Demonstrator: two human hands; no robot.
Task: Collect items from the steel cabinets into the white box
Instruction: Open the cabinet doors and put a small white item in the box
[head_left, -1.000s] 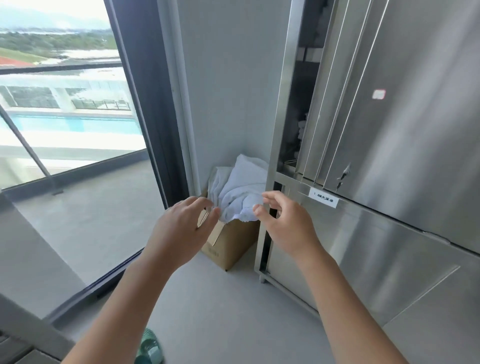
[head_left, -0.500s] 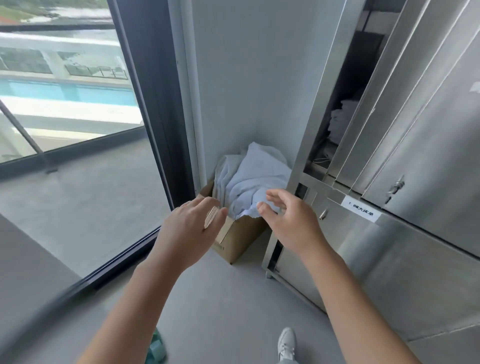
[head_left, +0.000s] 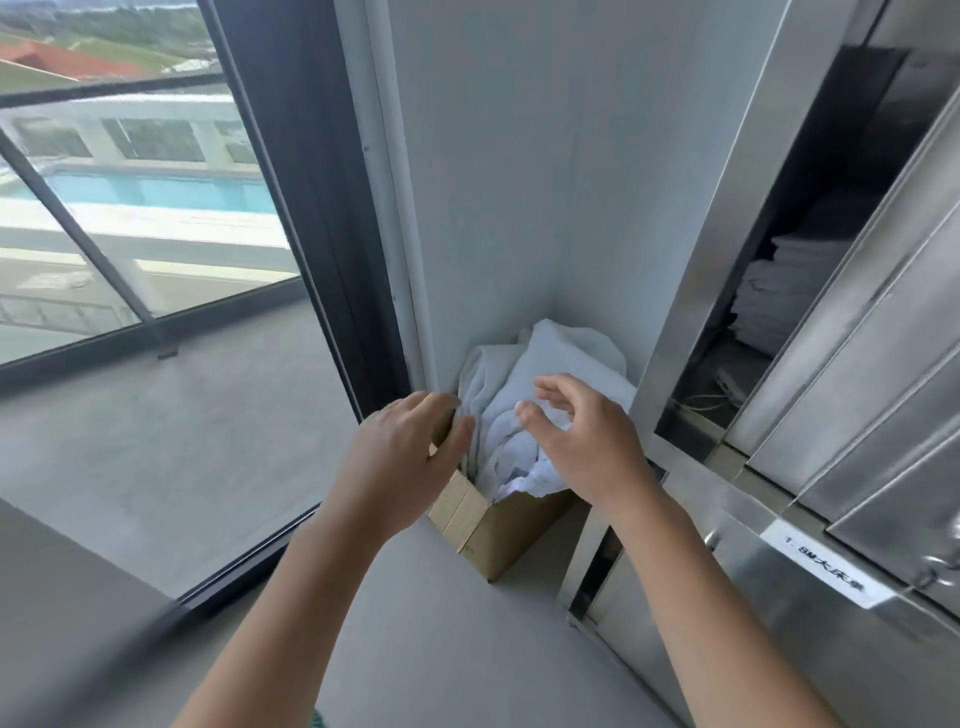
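Setting: grey floor (head_left: 441, 623) is running into a corner between a pale wall (head_left: 493, 182) and a dark-framed window (head_left: 130, 208), with a pool showing beyond the glass.
Steel cabinet (head_left: 857, 415): it is standing on your right against the wall, with its upper compartment standing open.
Folded white linen (head_left: 779, 296): it is sitting stacked inside that open compartment, well apart from both of your hands.
Label (head_left: 821, 569): a white strip is sticking to the steel below the compartment. Its print is too blurred to read in full.
Cardboard box (head_left: 498, 535): brown, it is standing on the floor in the corner, just beside the cabinet's left edge, with its flaps open.
White cloth (head_left: 561, 353): it is lying crumpled in the box, heaping above the rim and leaning on the wall.
Left hand (head_left: 400, 462): you are holding it out in front of the box's left flap, fingers lying together and loosely bent, thumb set apart. It is gripping nothing that shows.
Right hand (head_left: 587, 447): you are holding it out over the cloth, fingers spread and loosely curled, thumb and forefinger apart, pinching nothing.
Spacing: your hands are hovering near each other, not touching.
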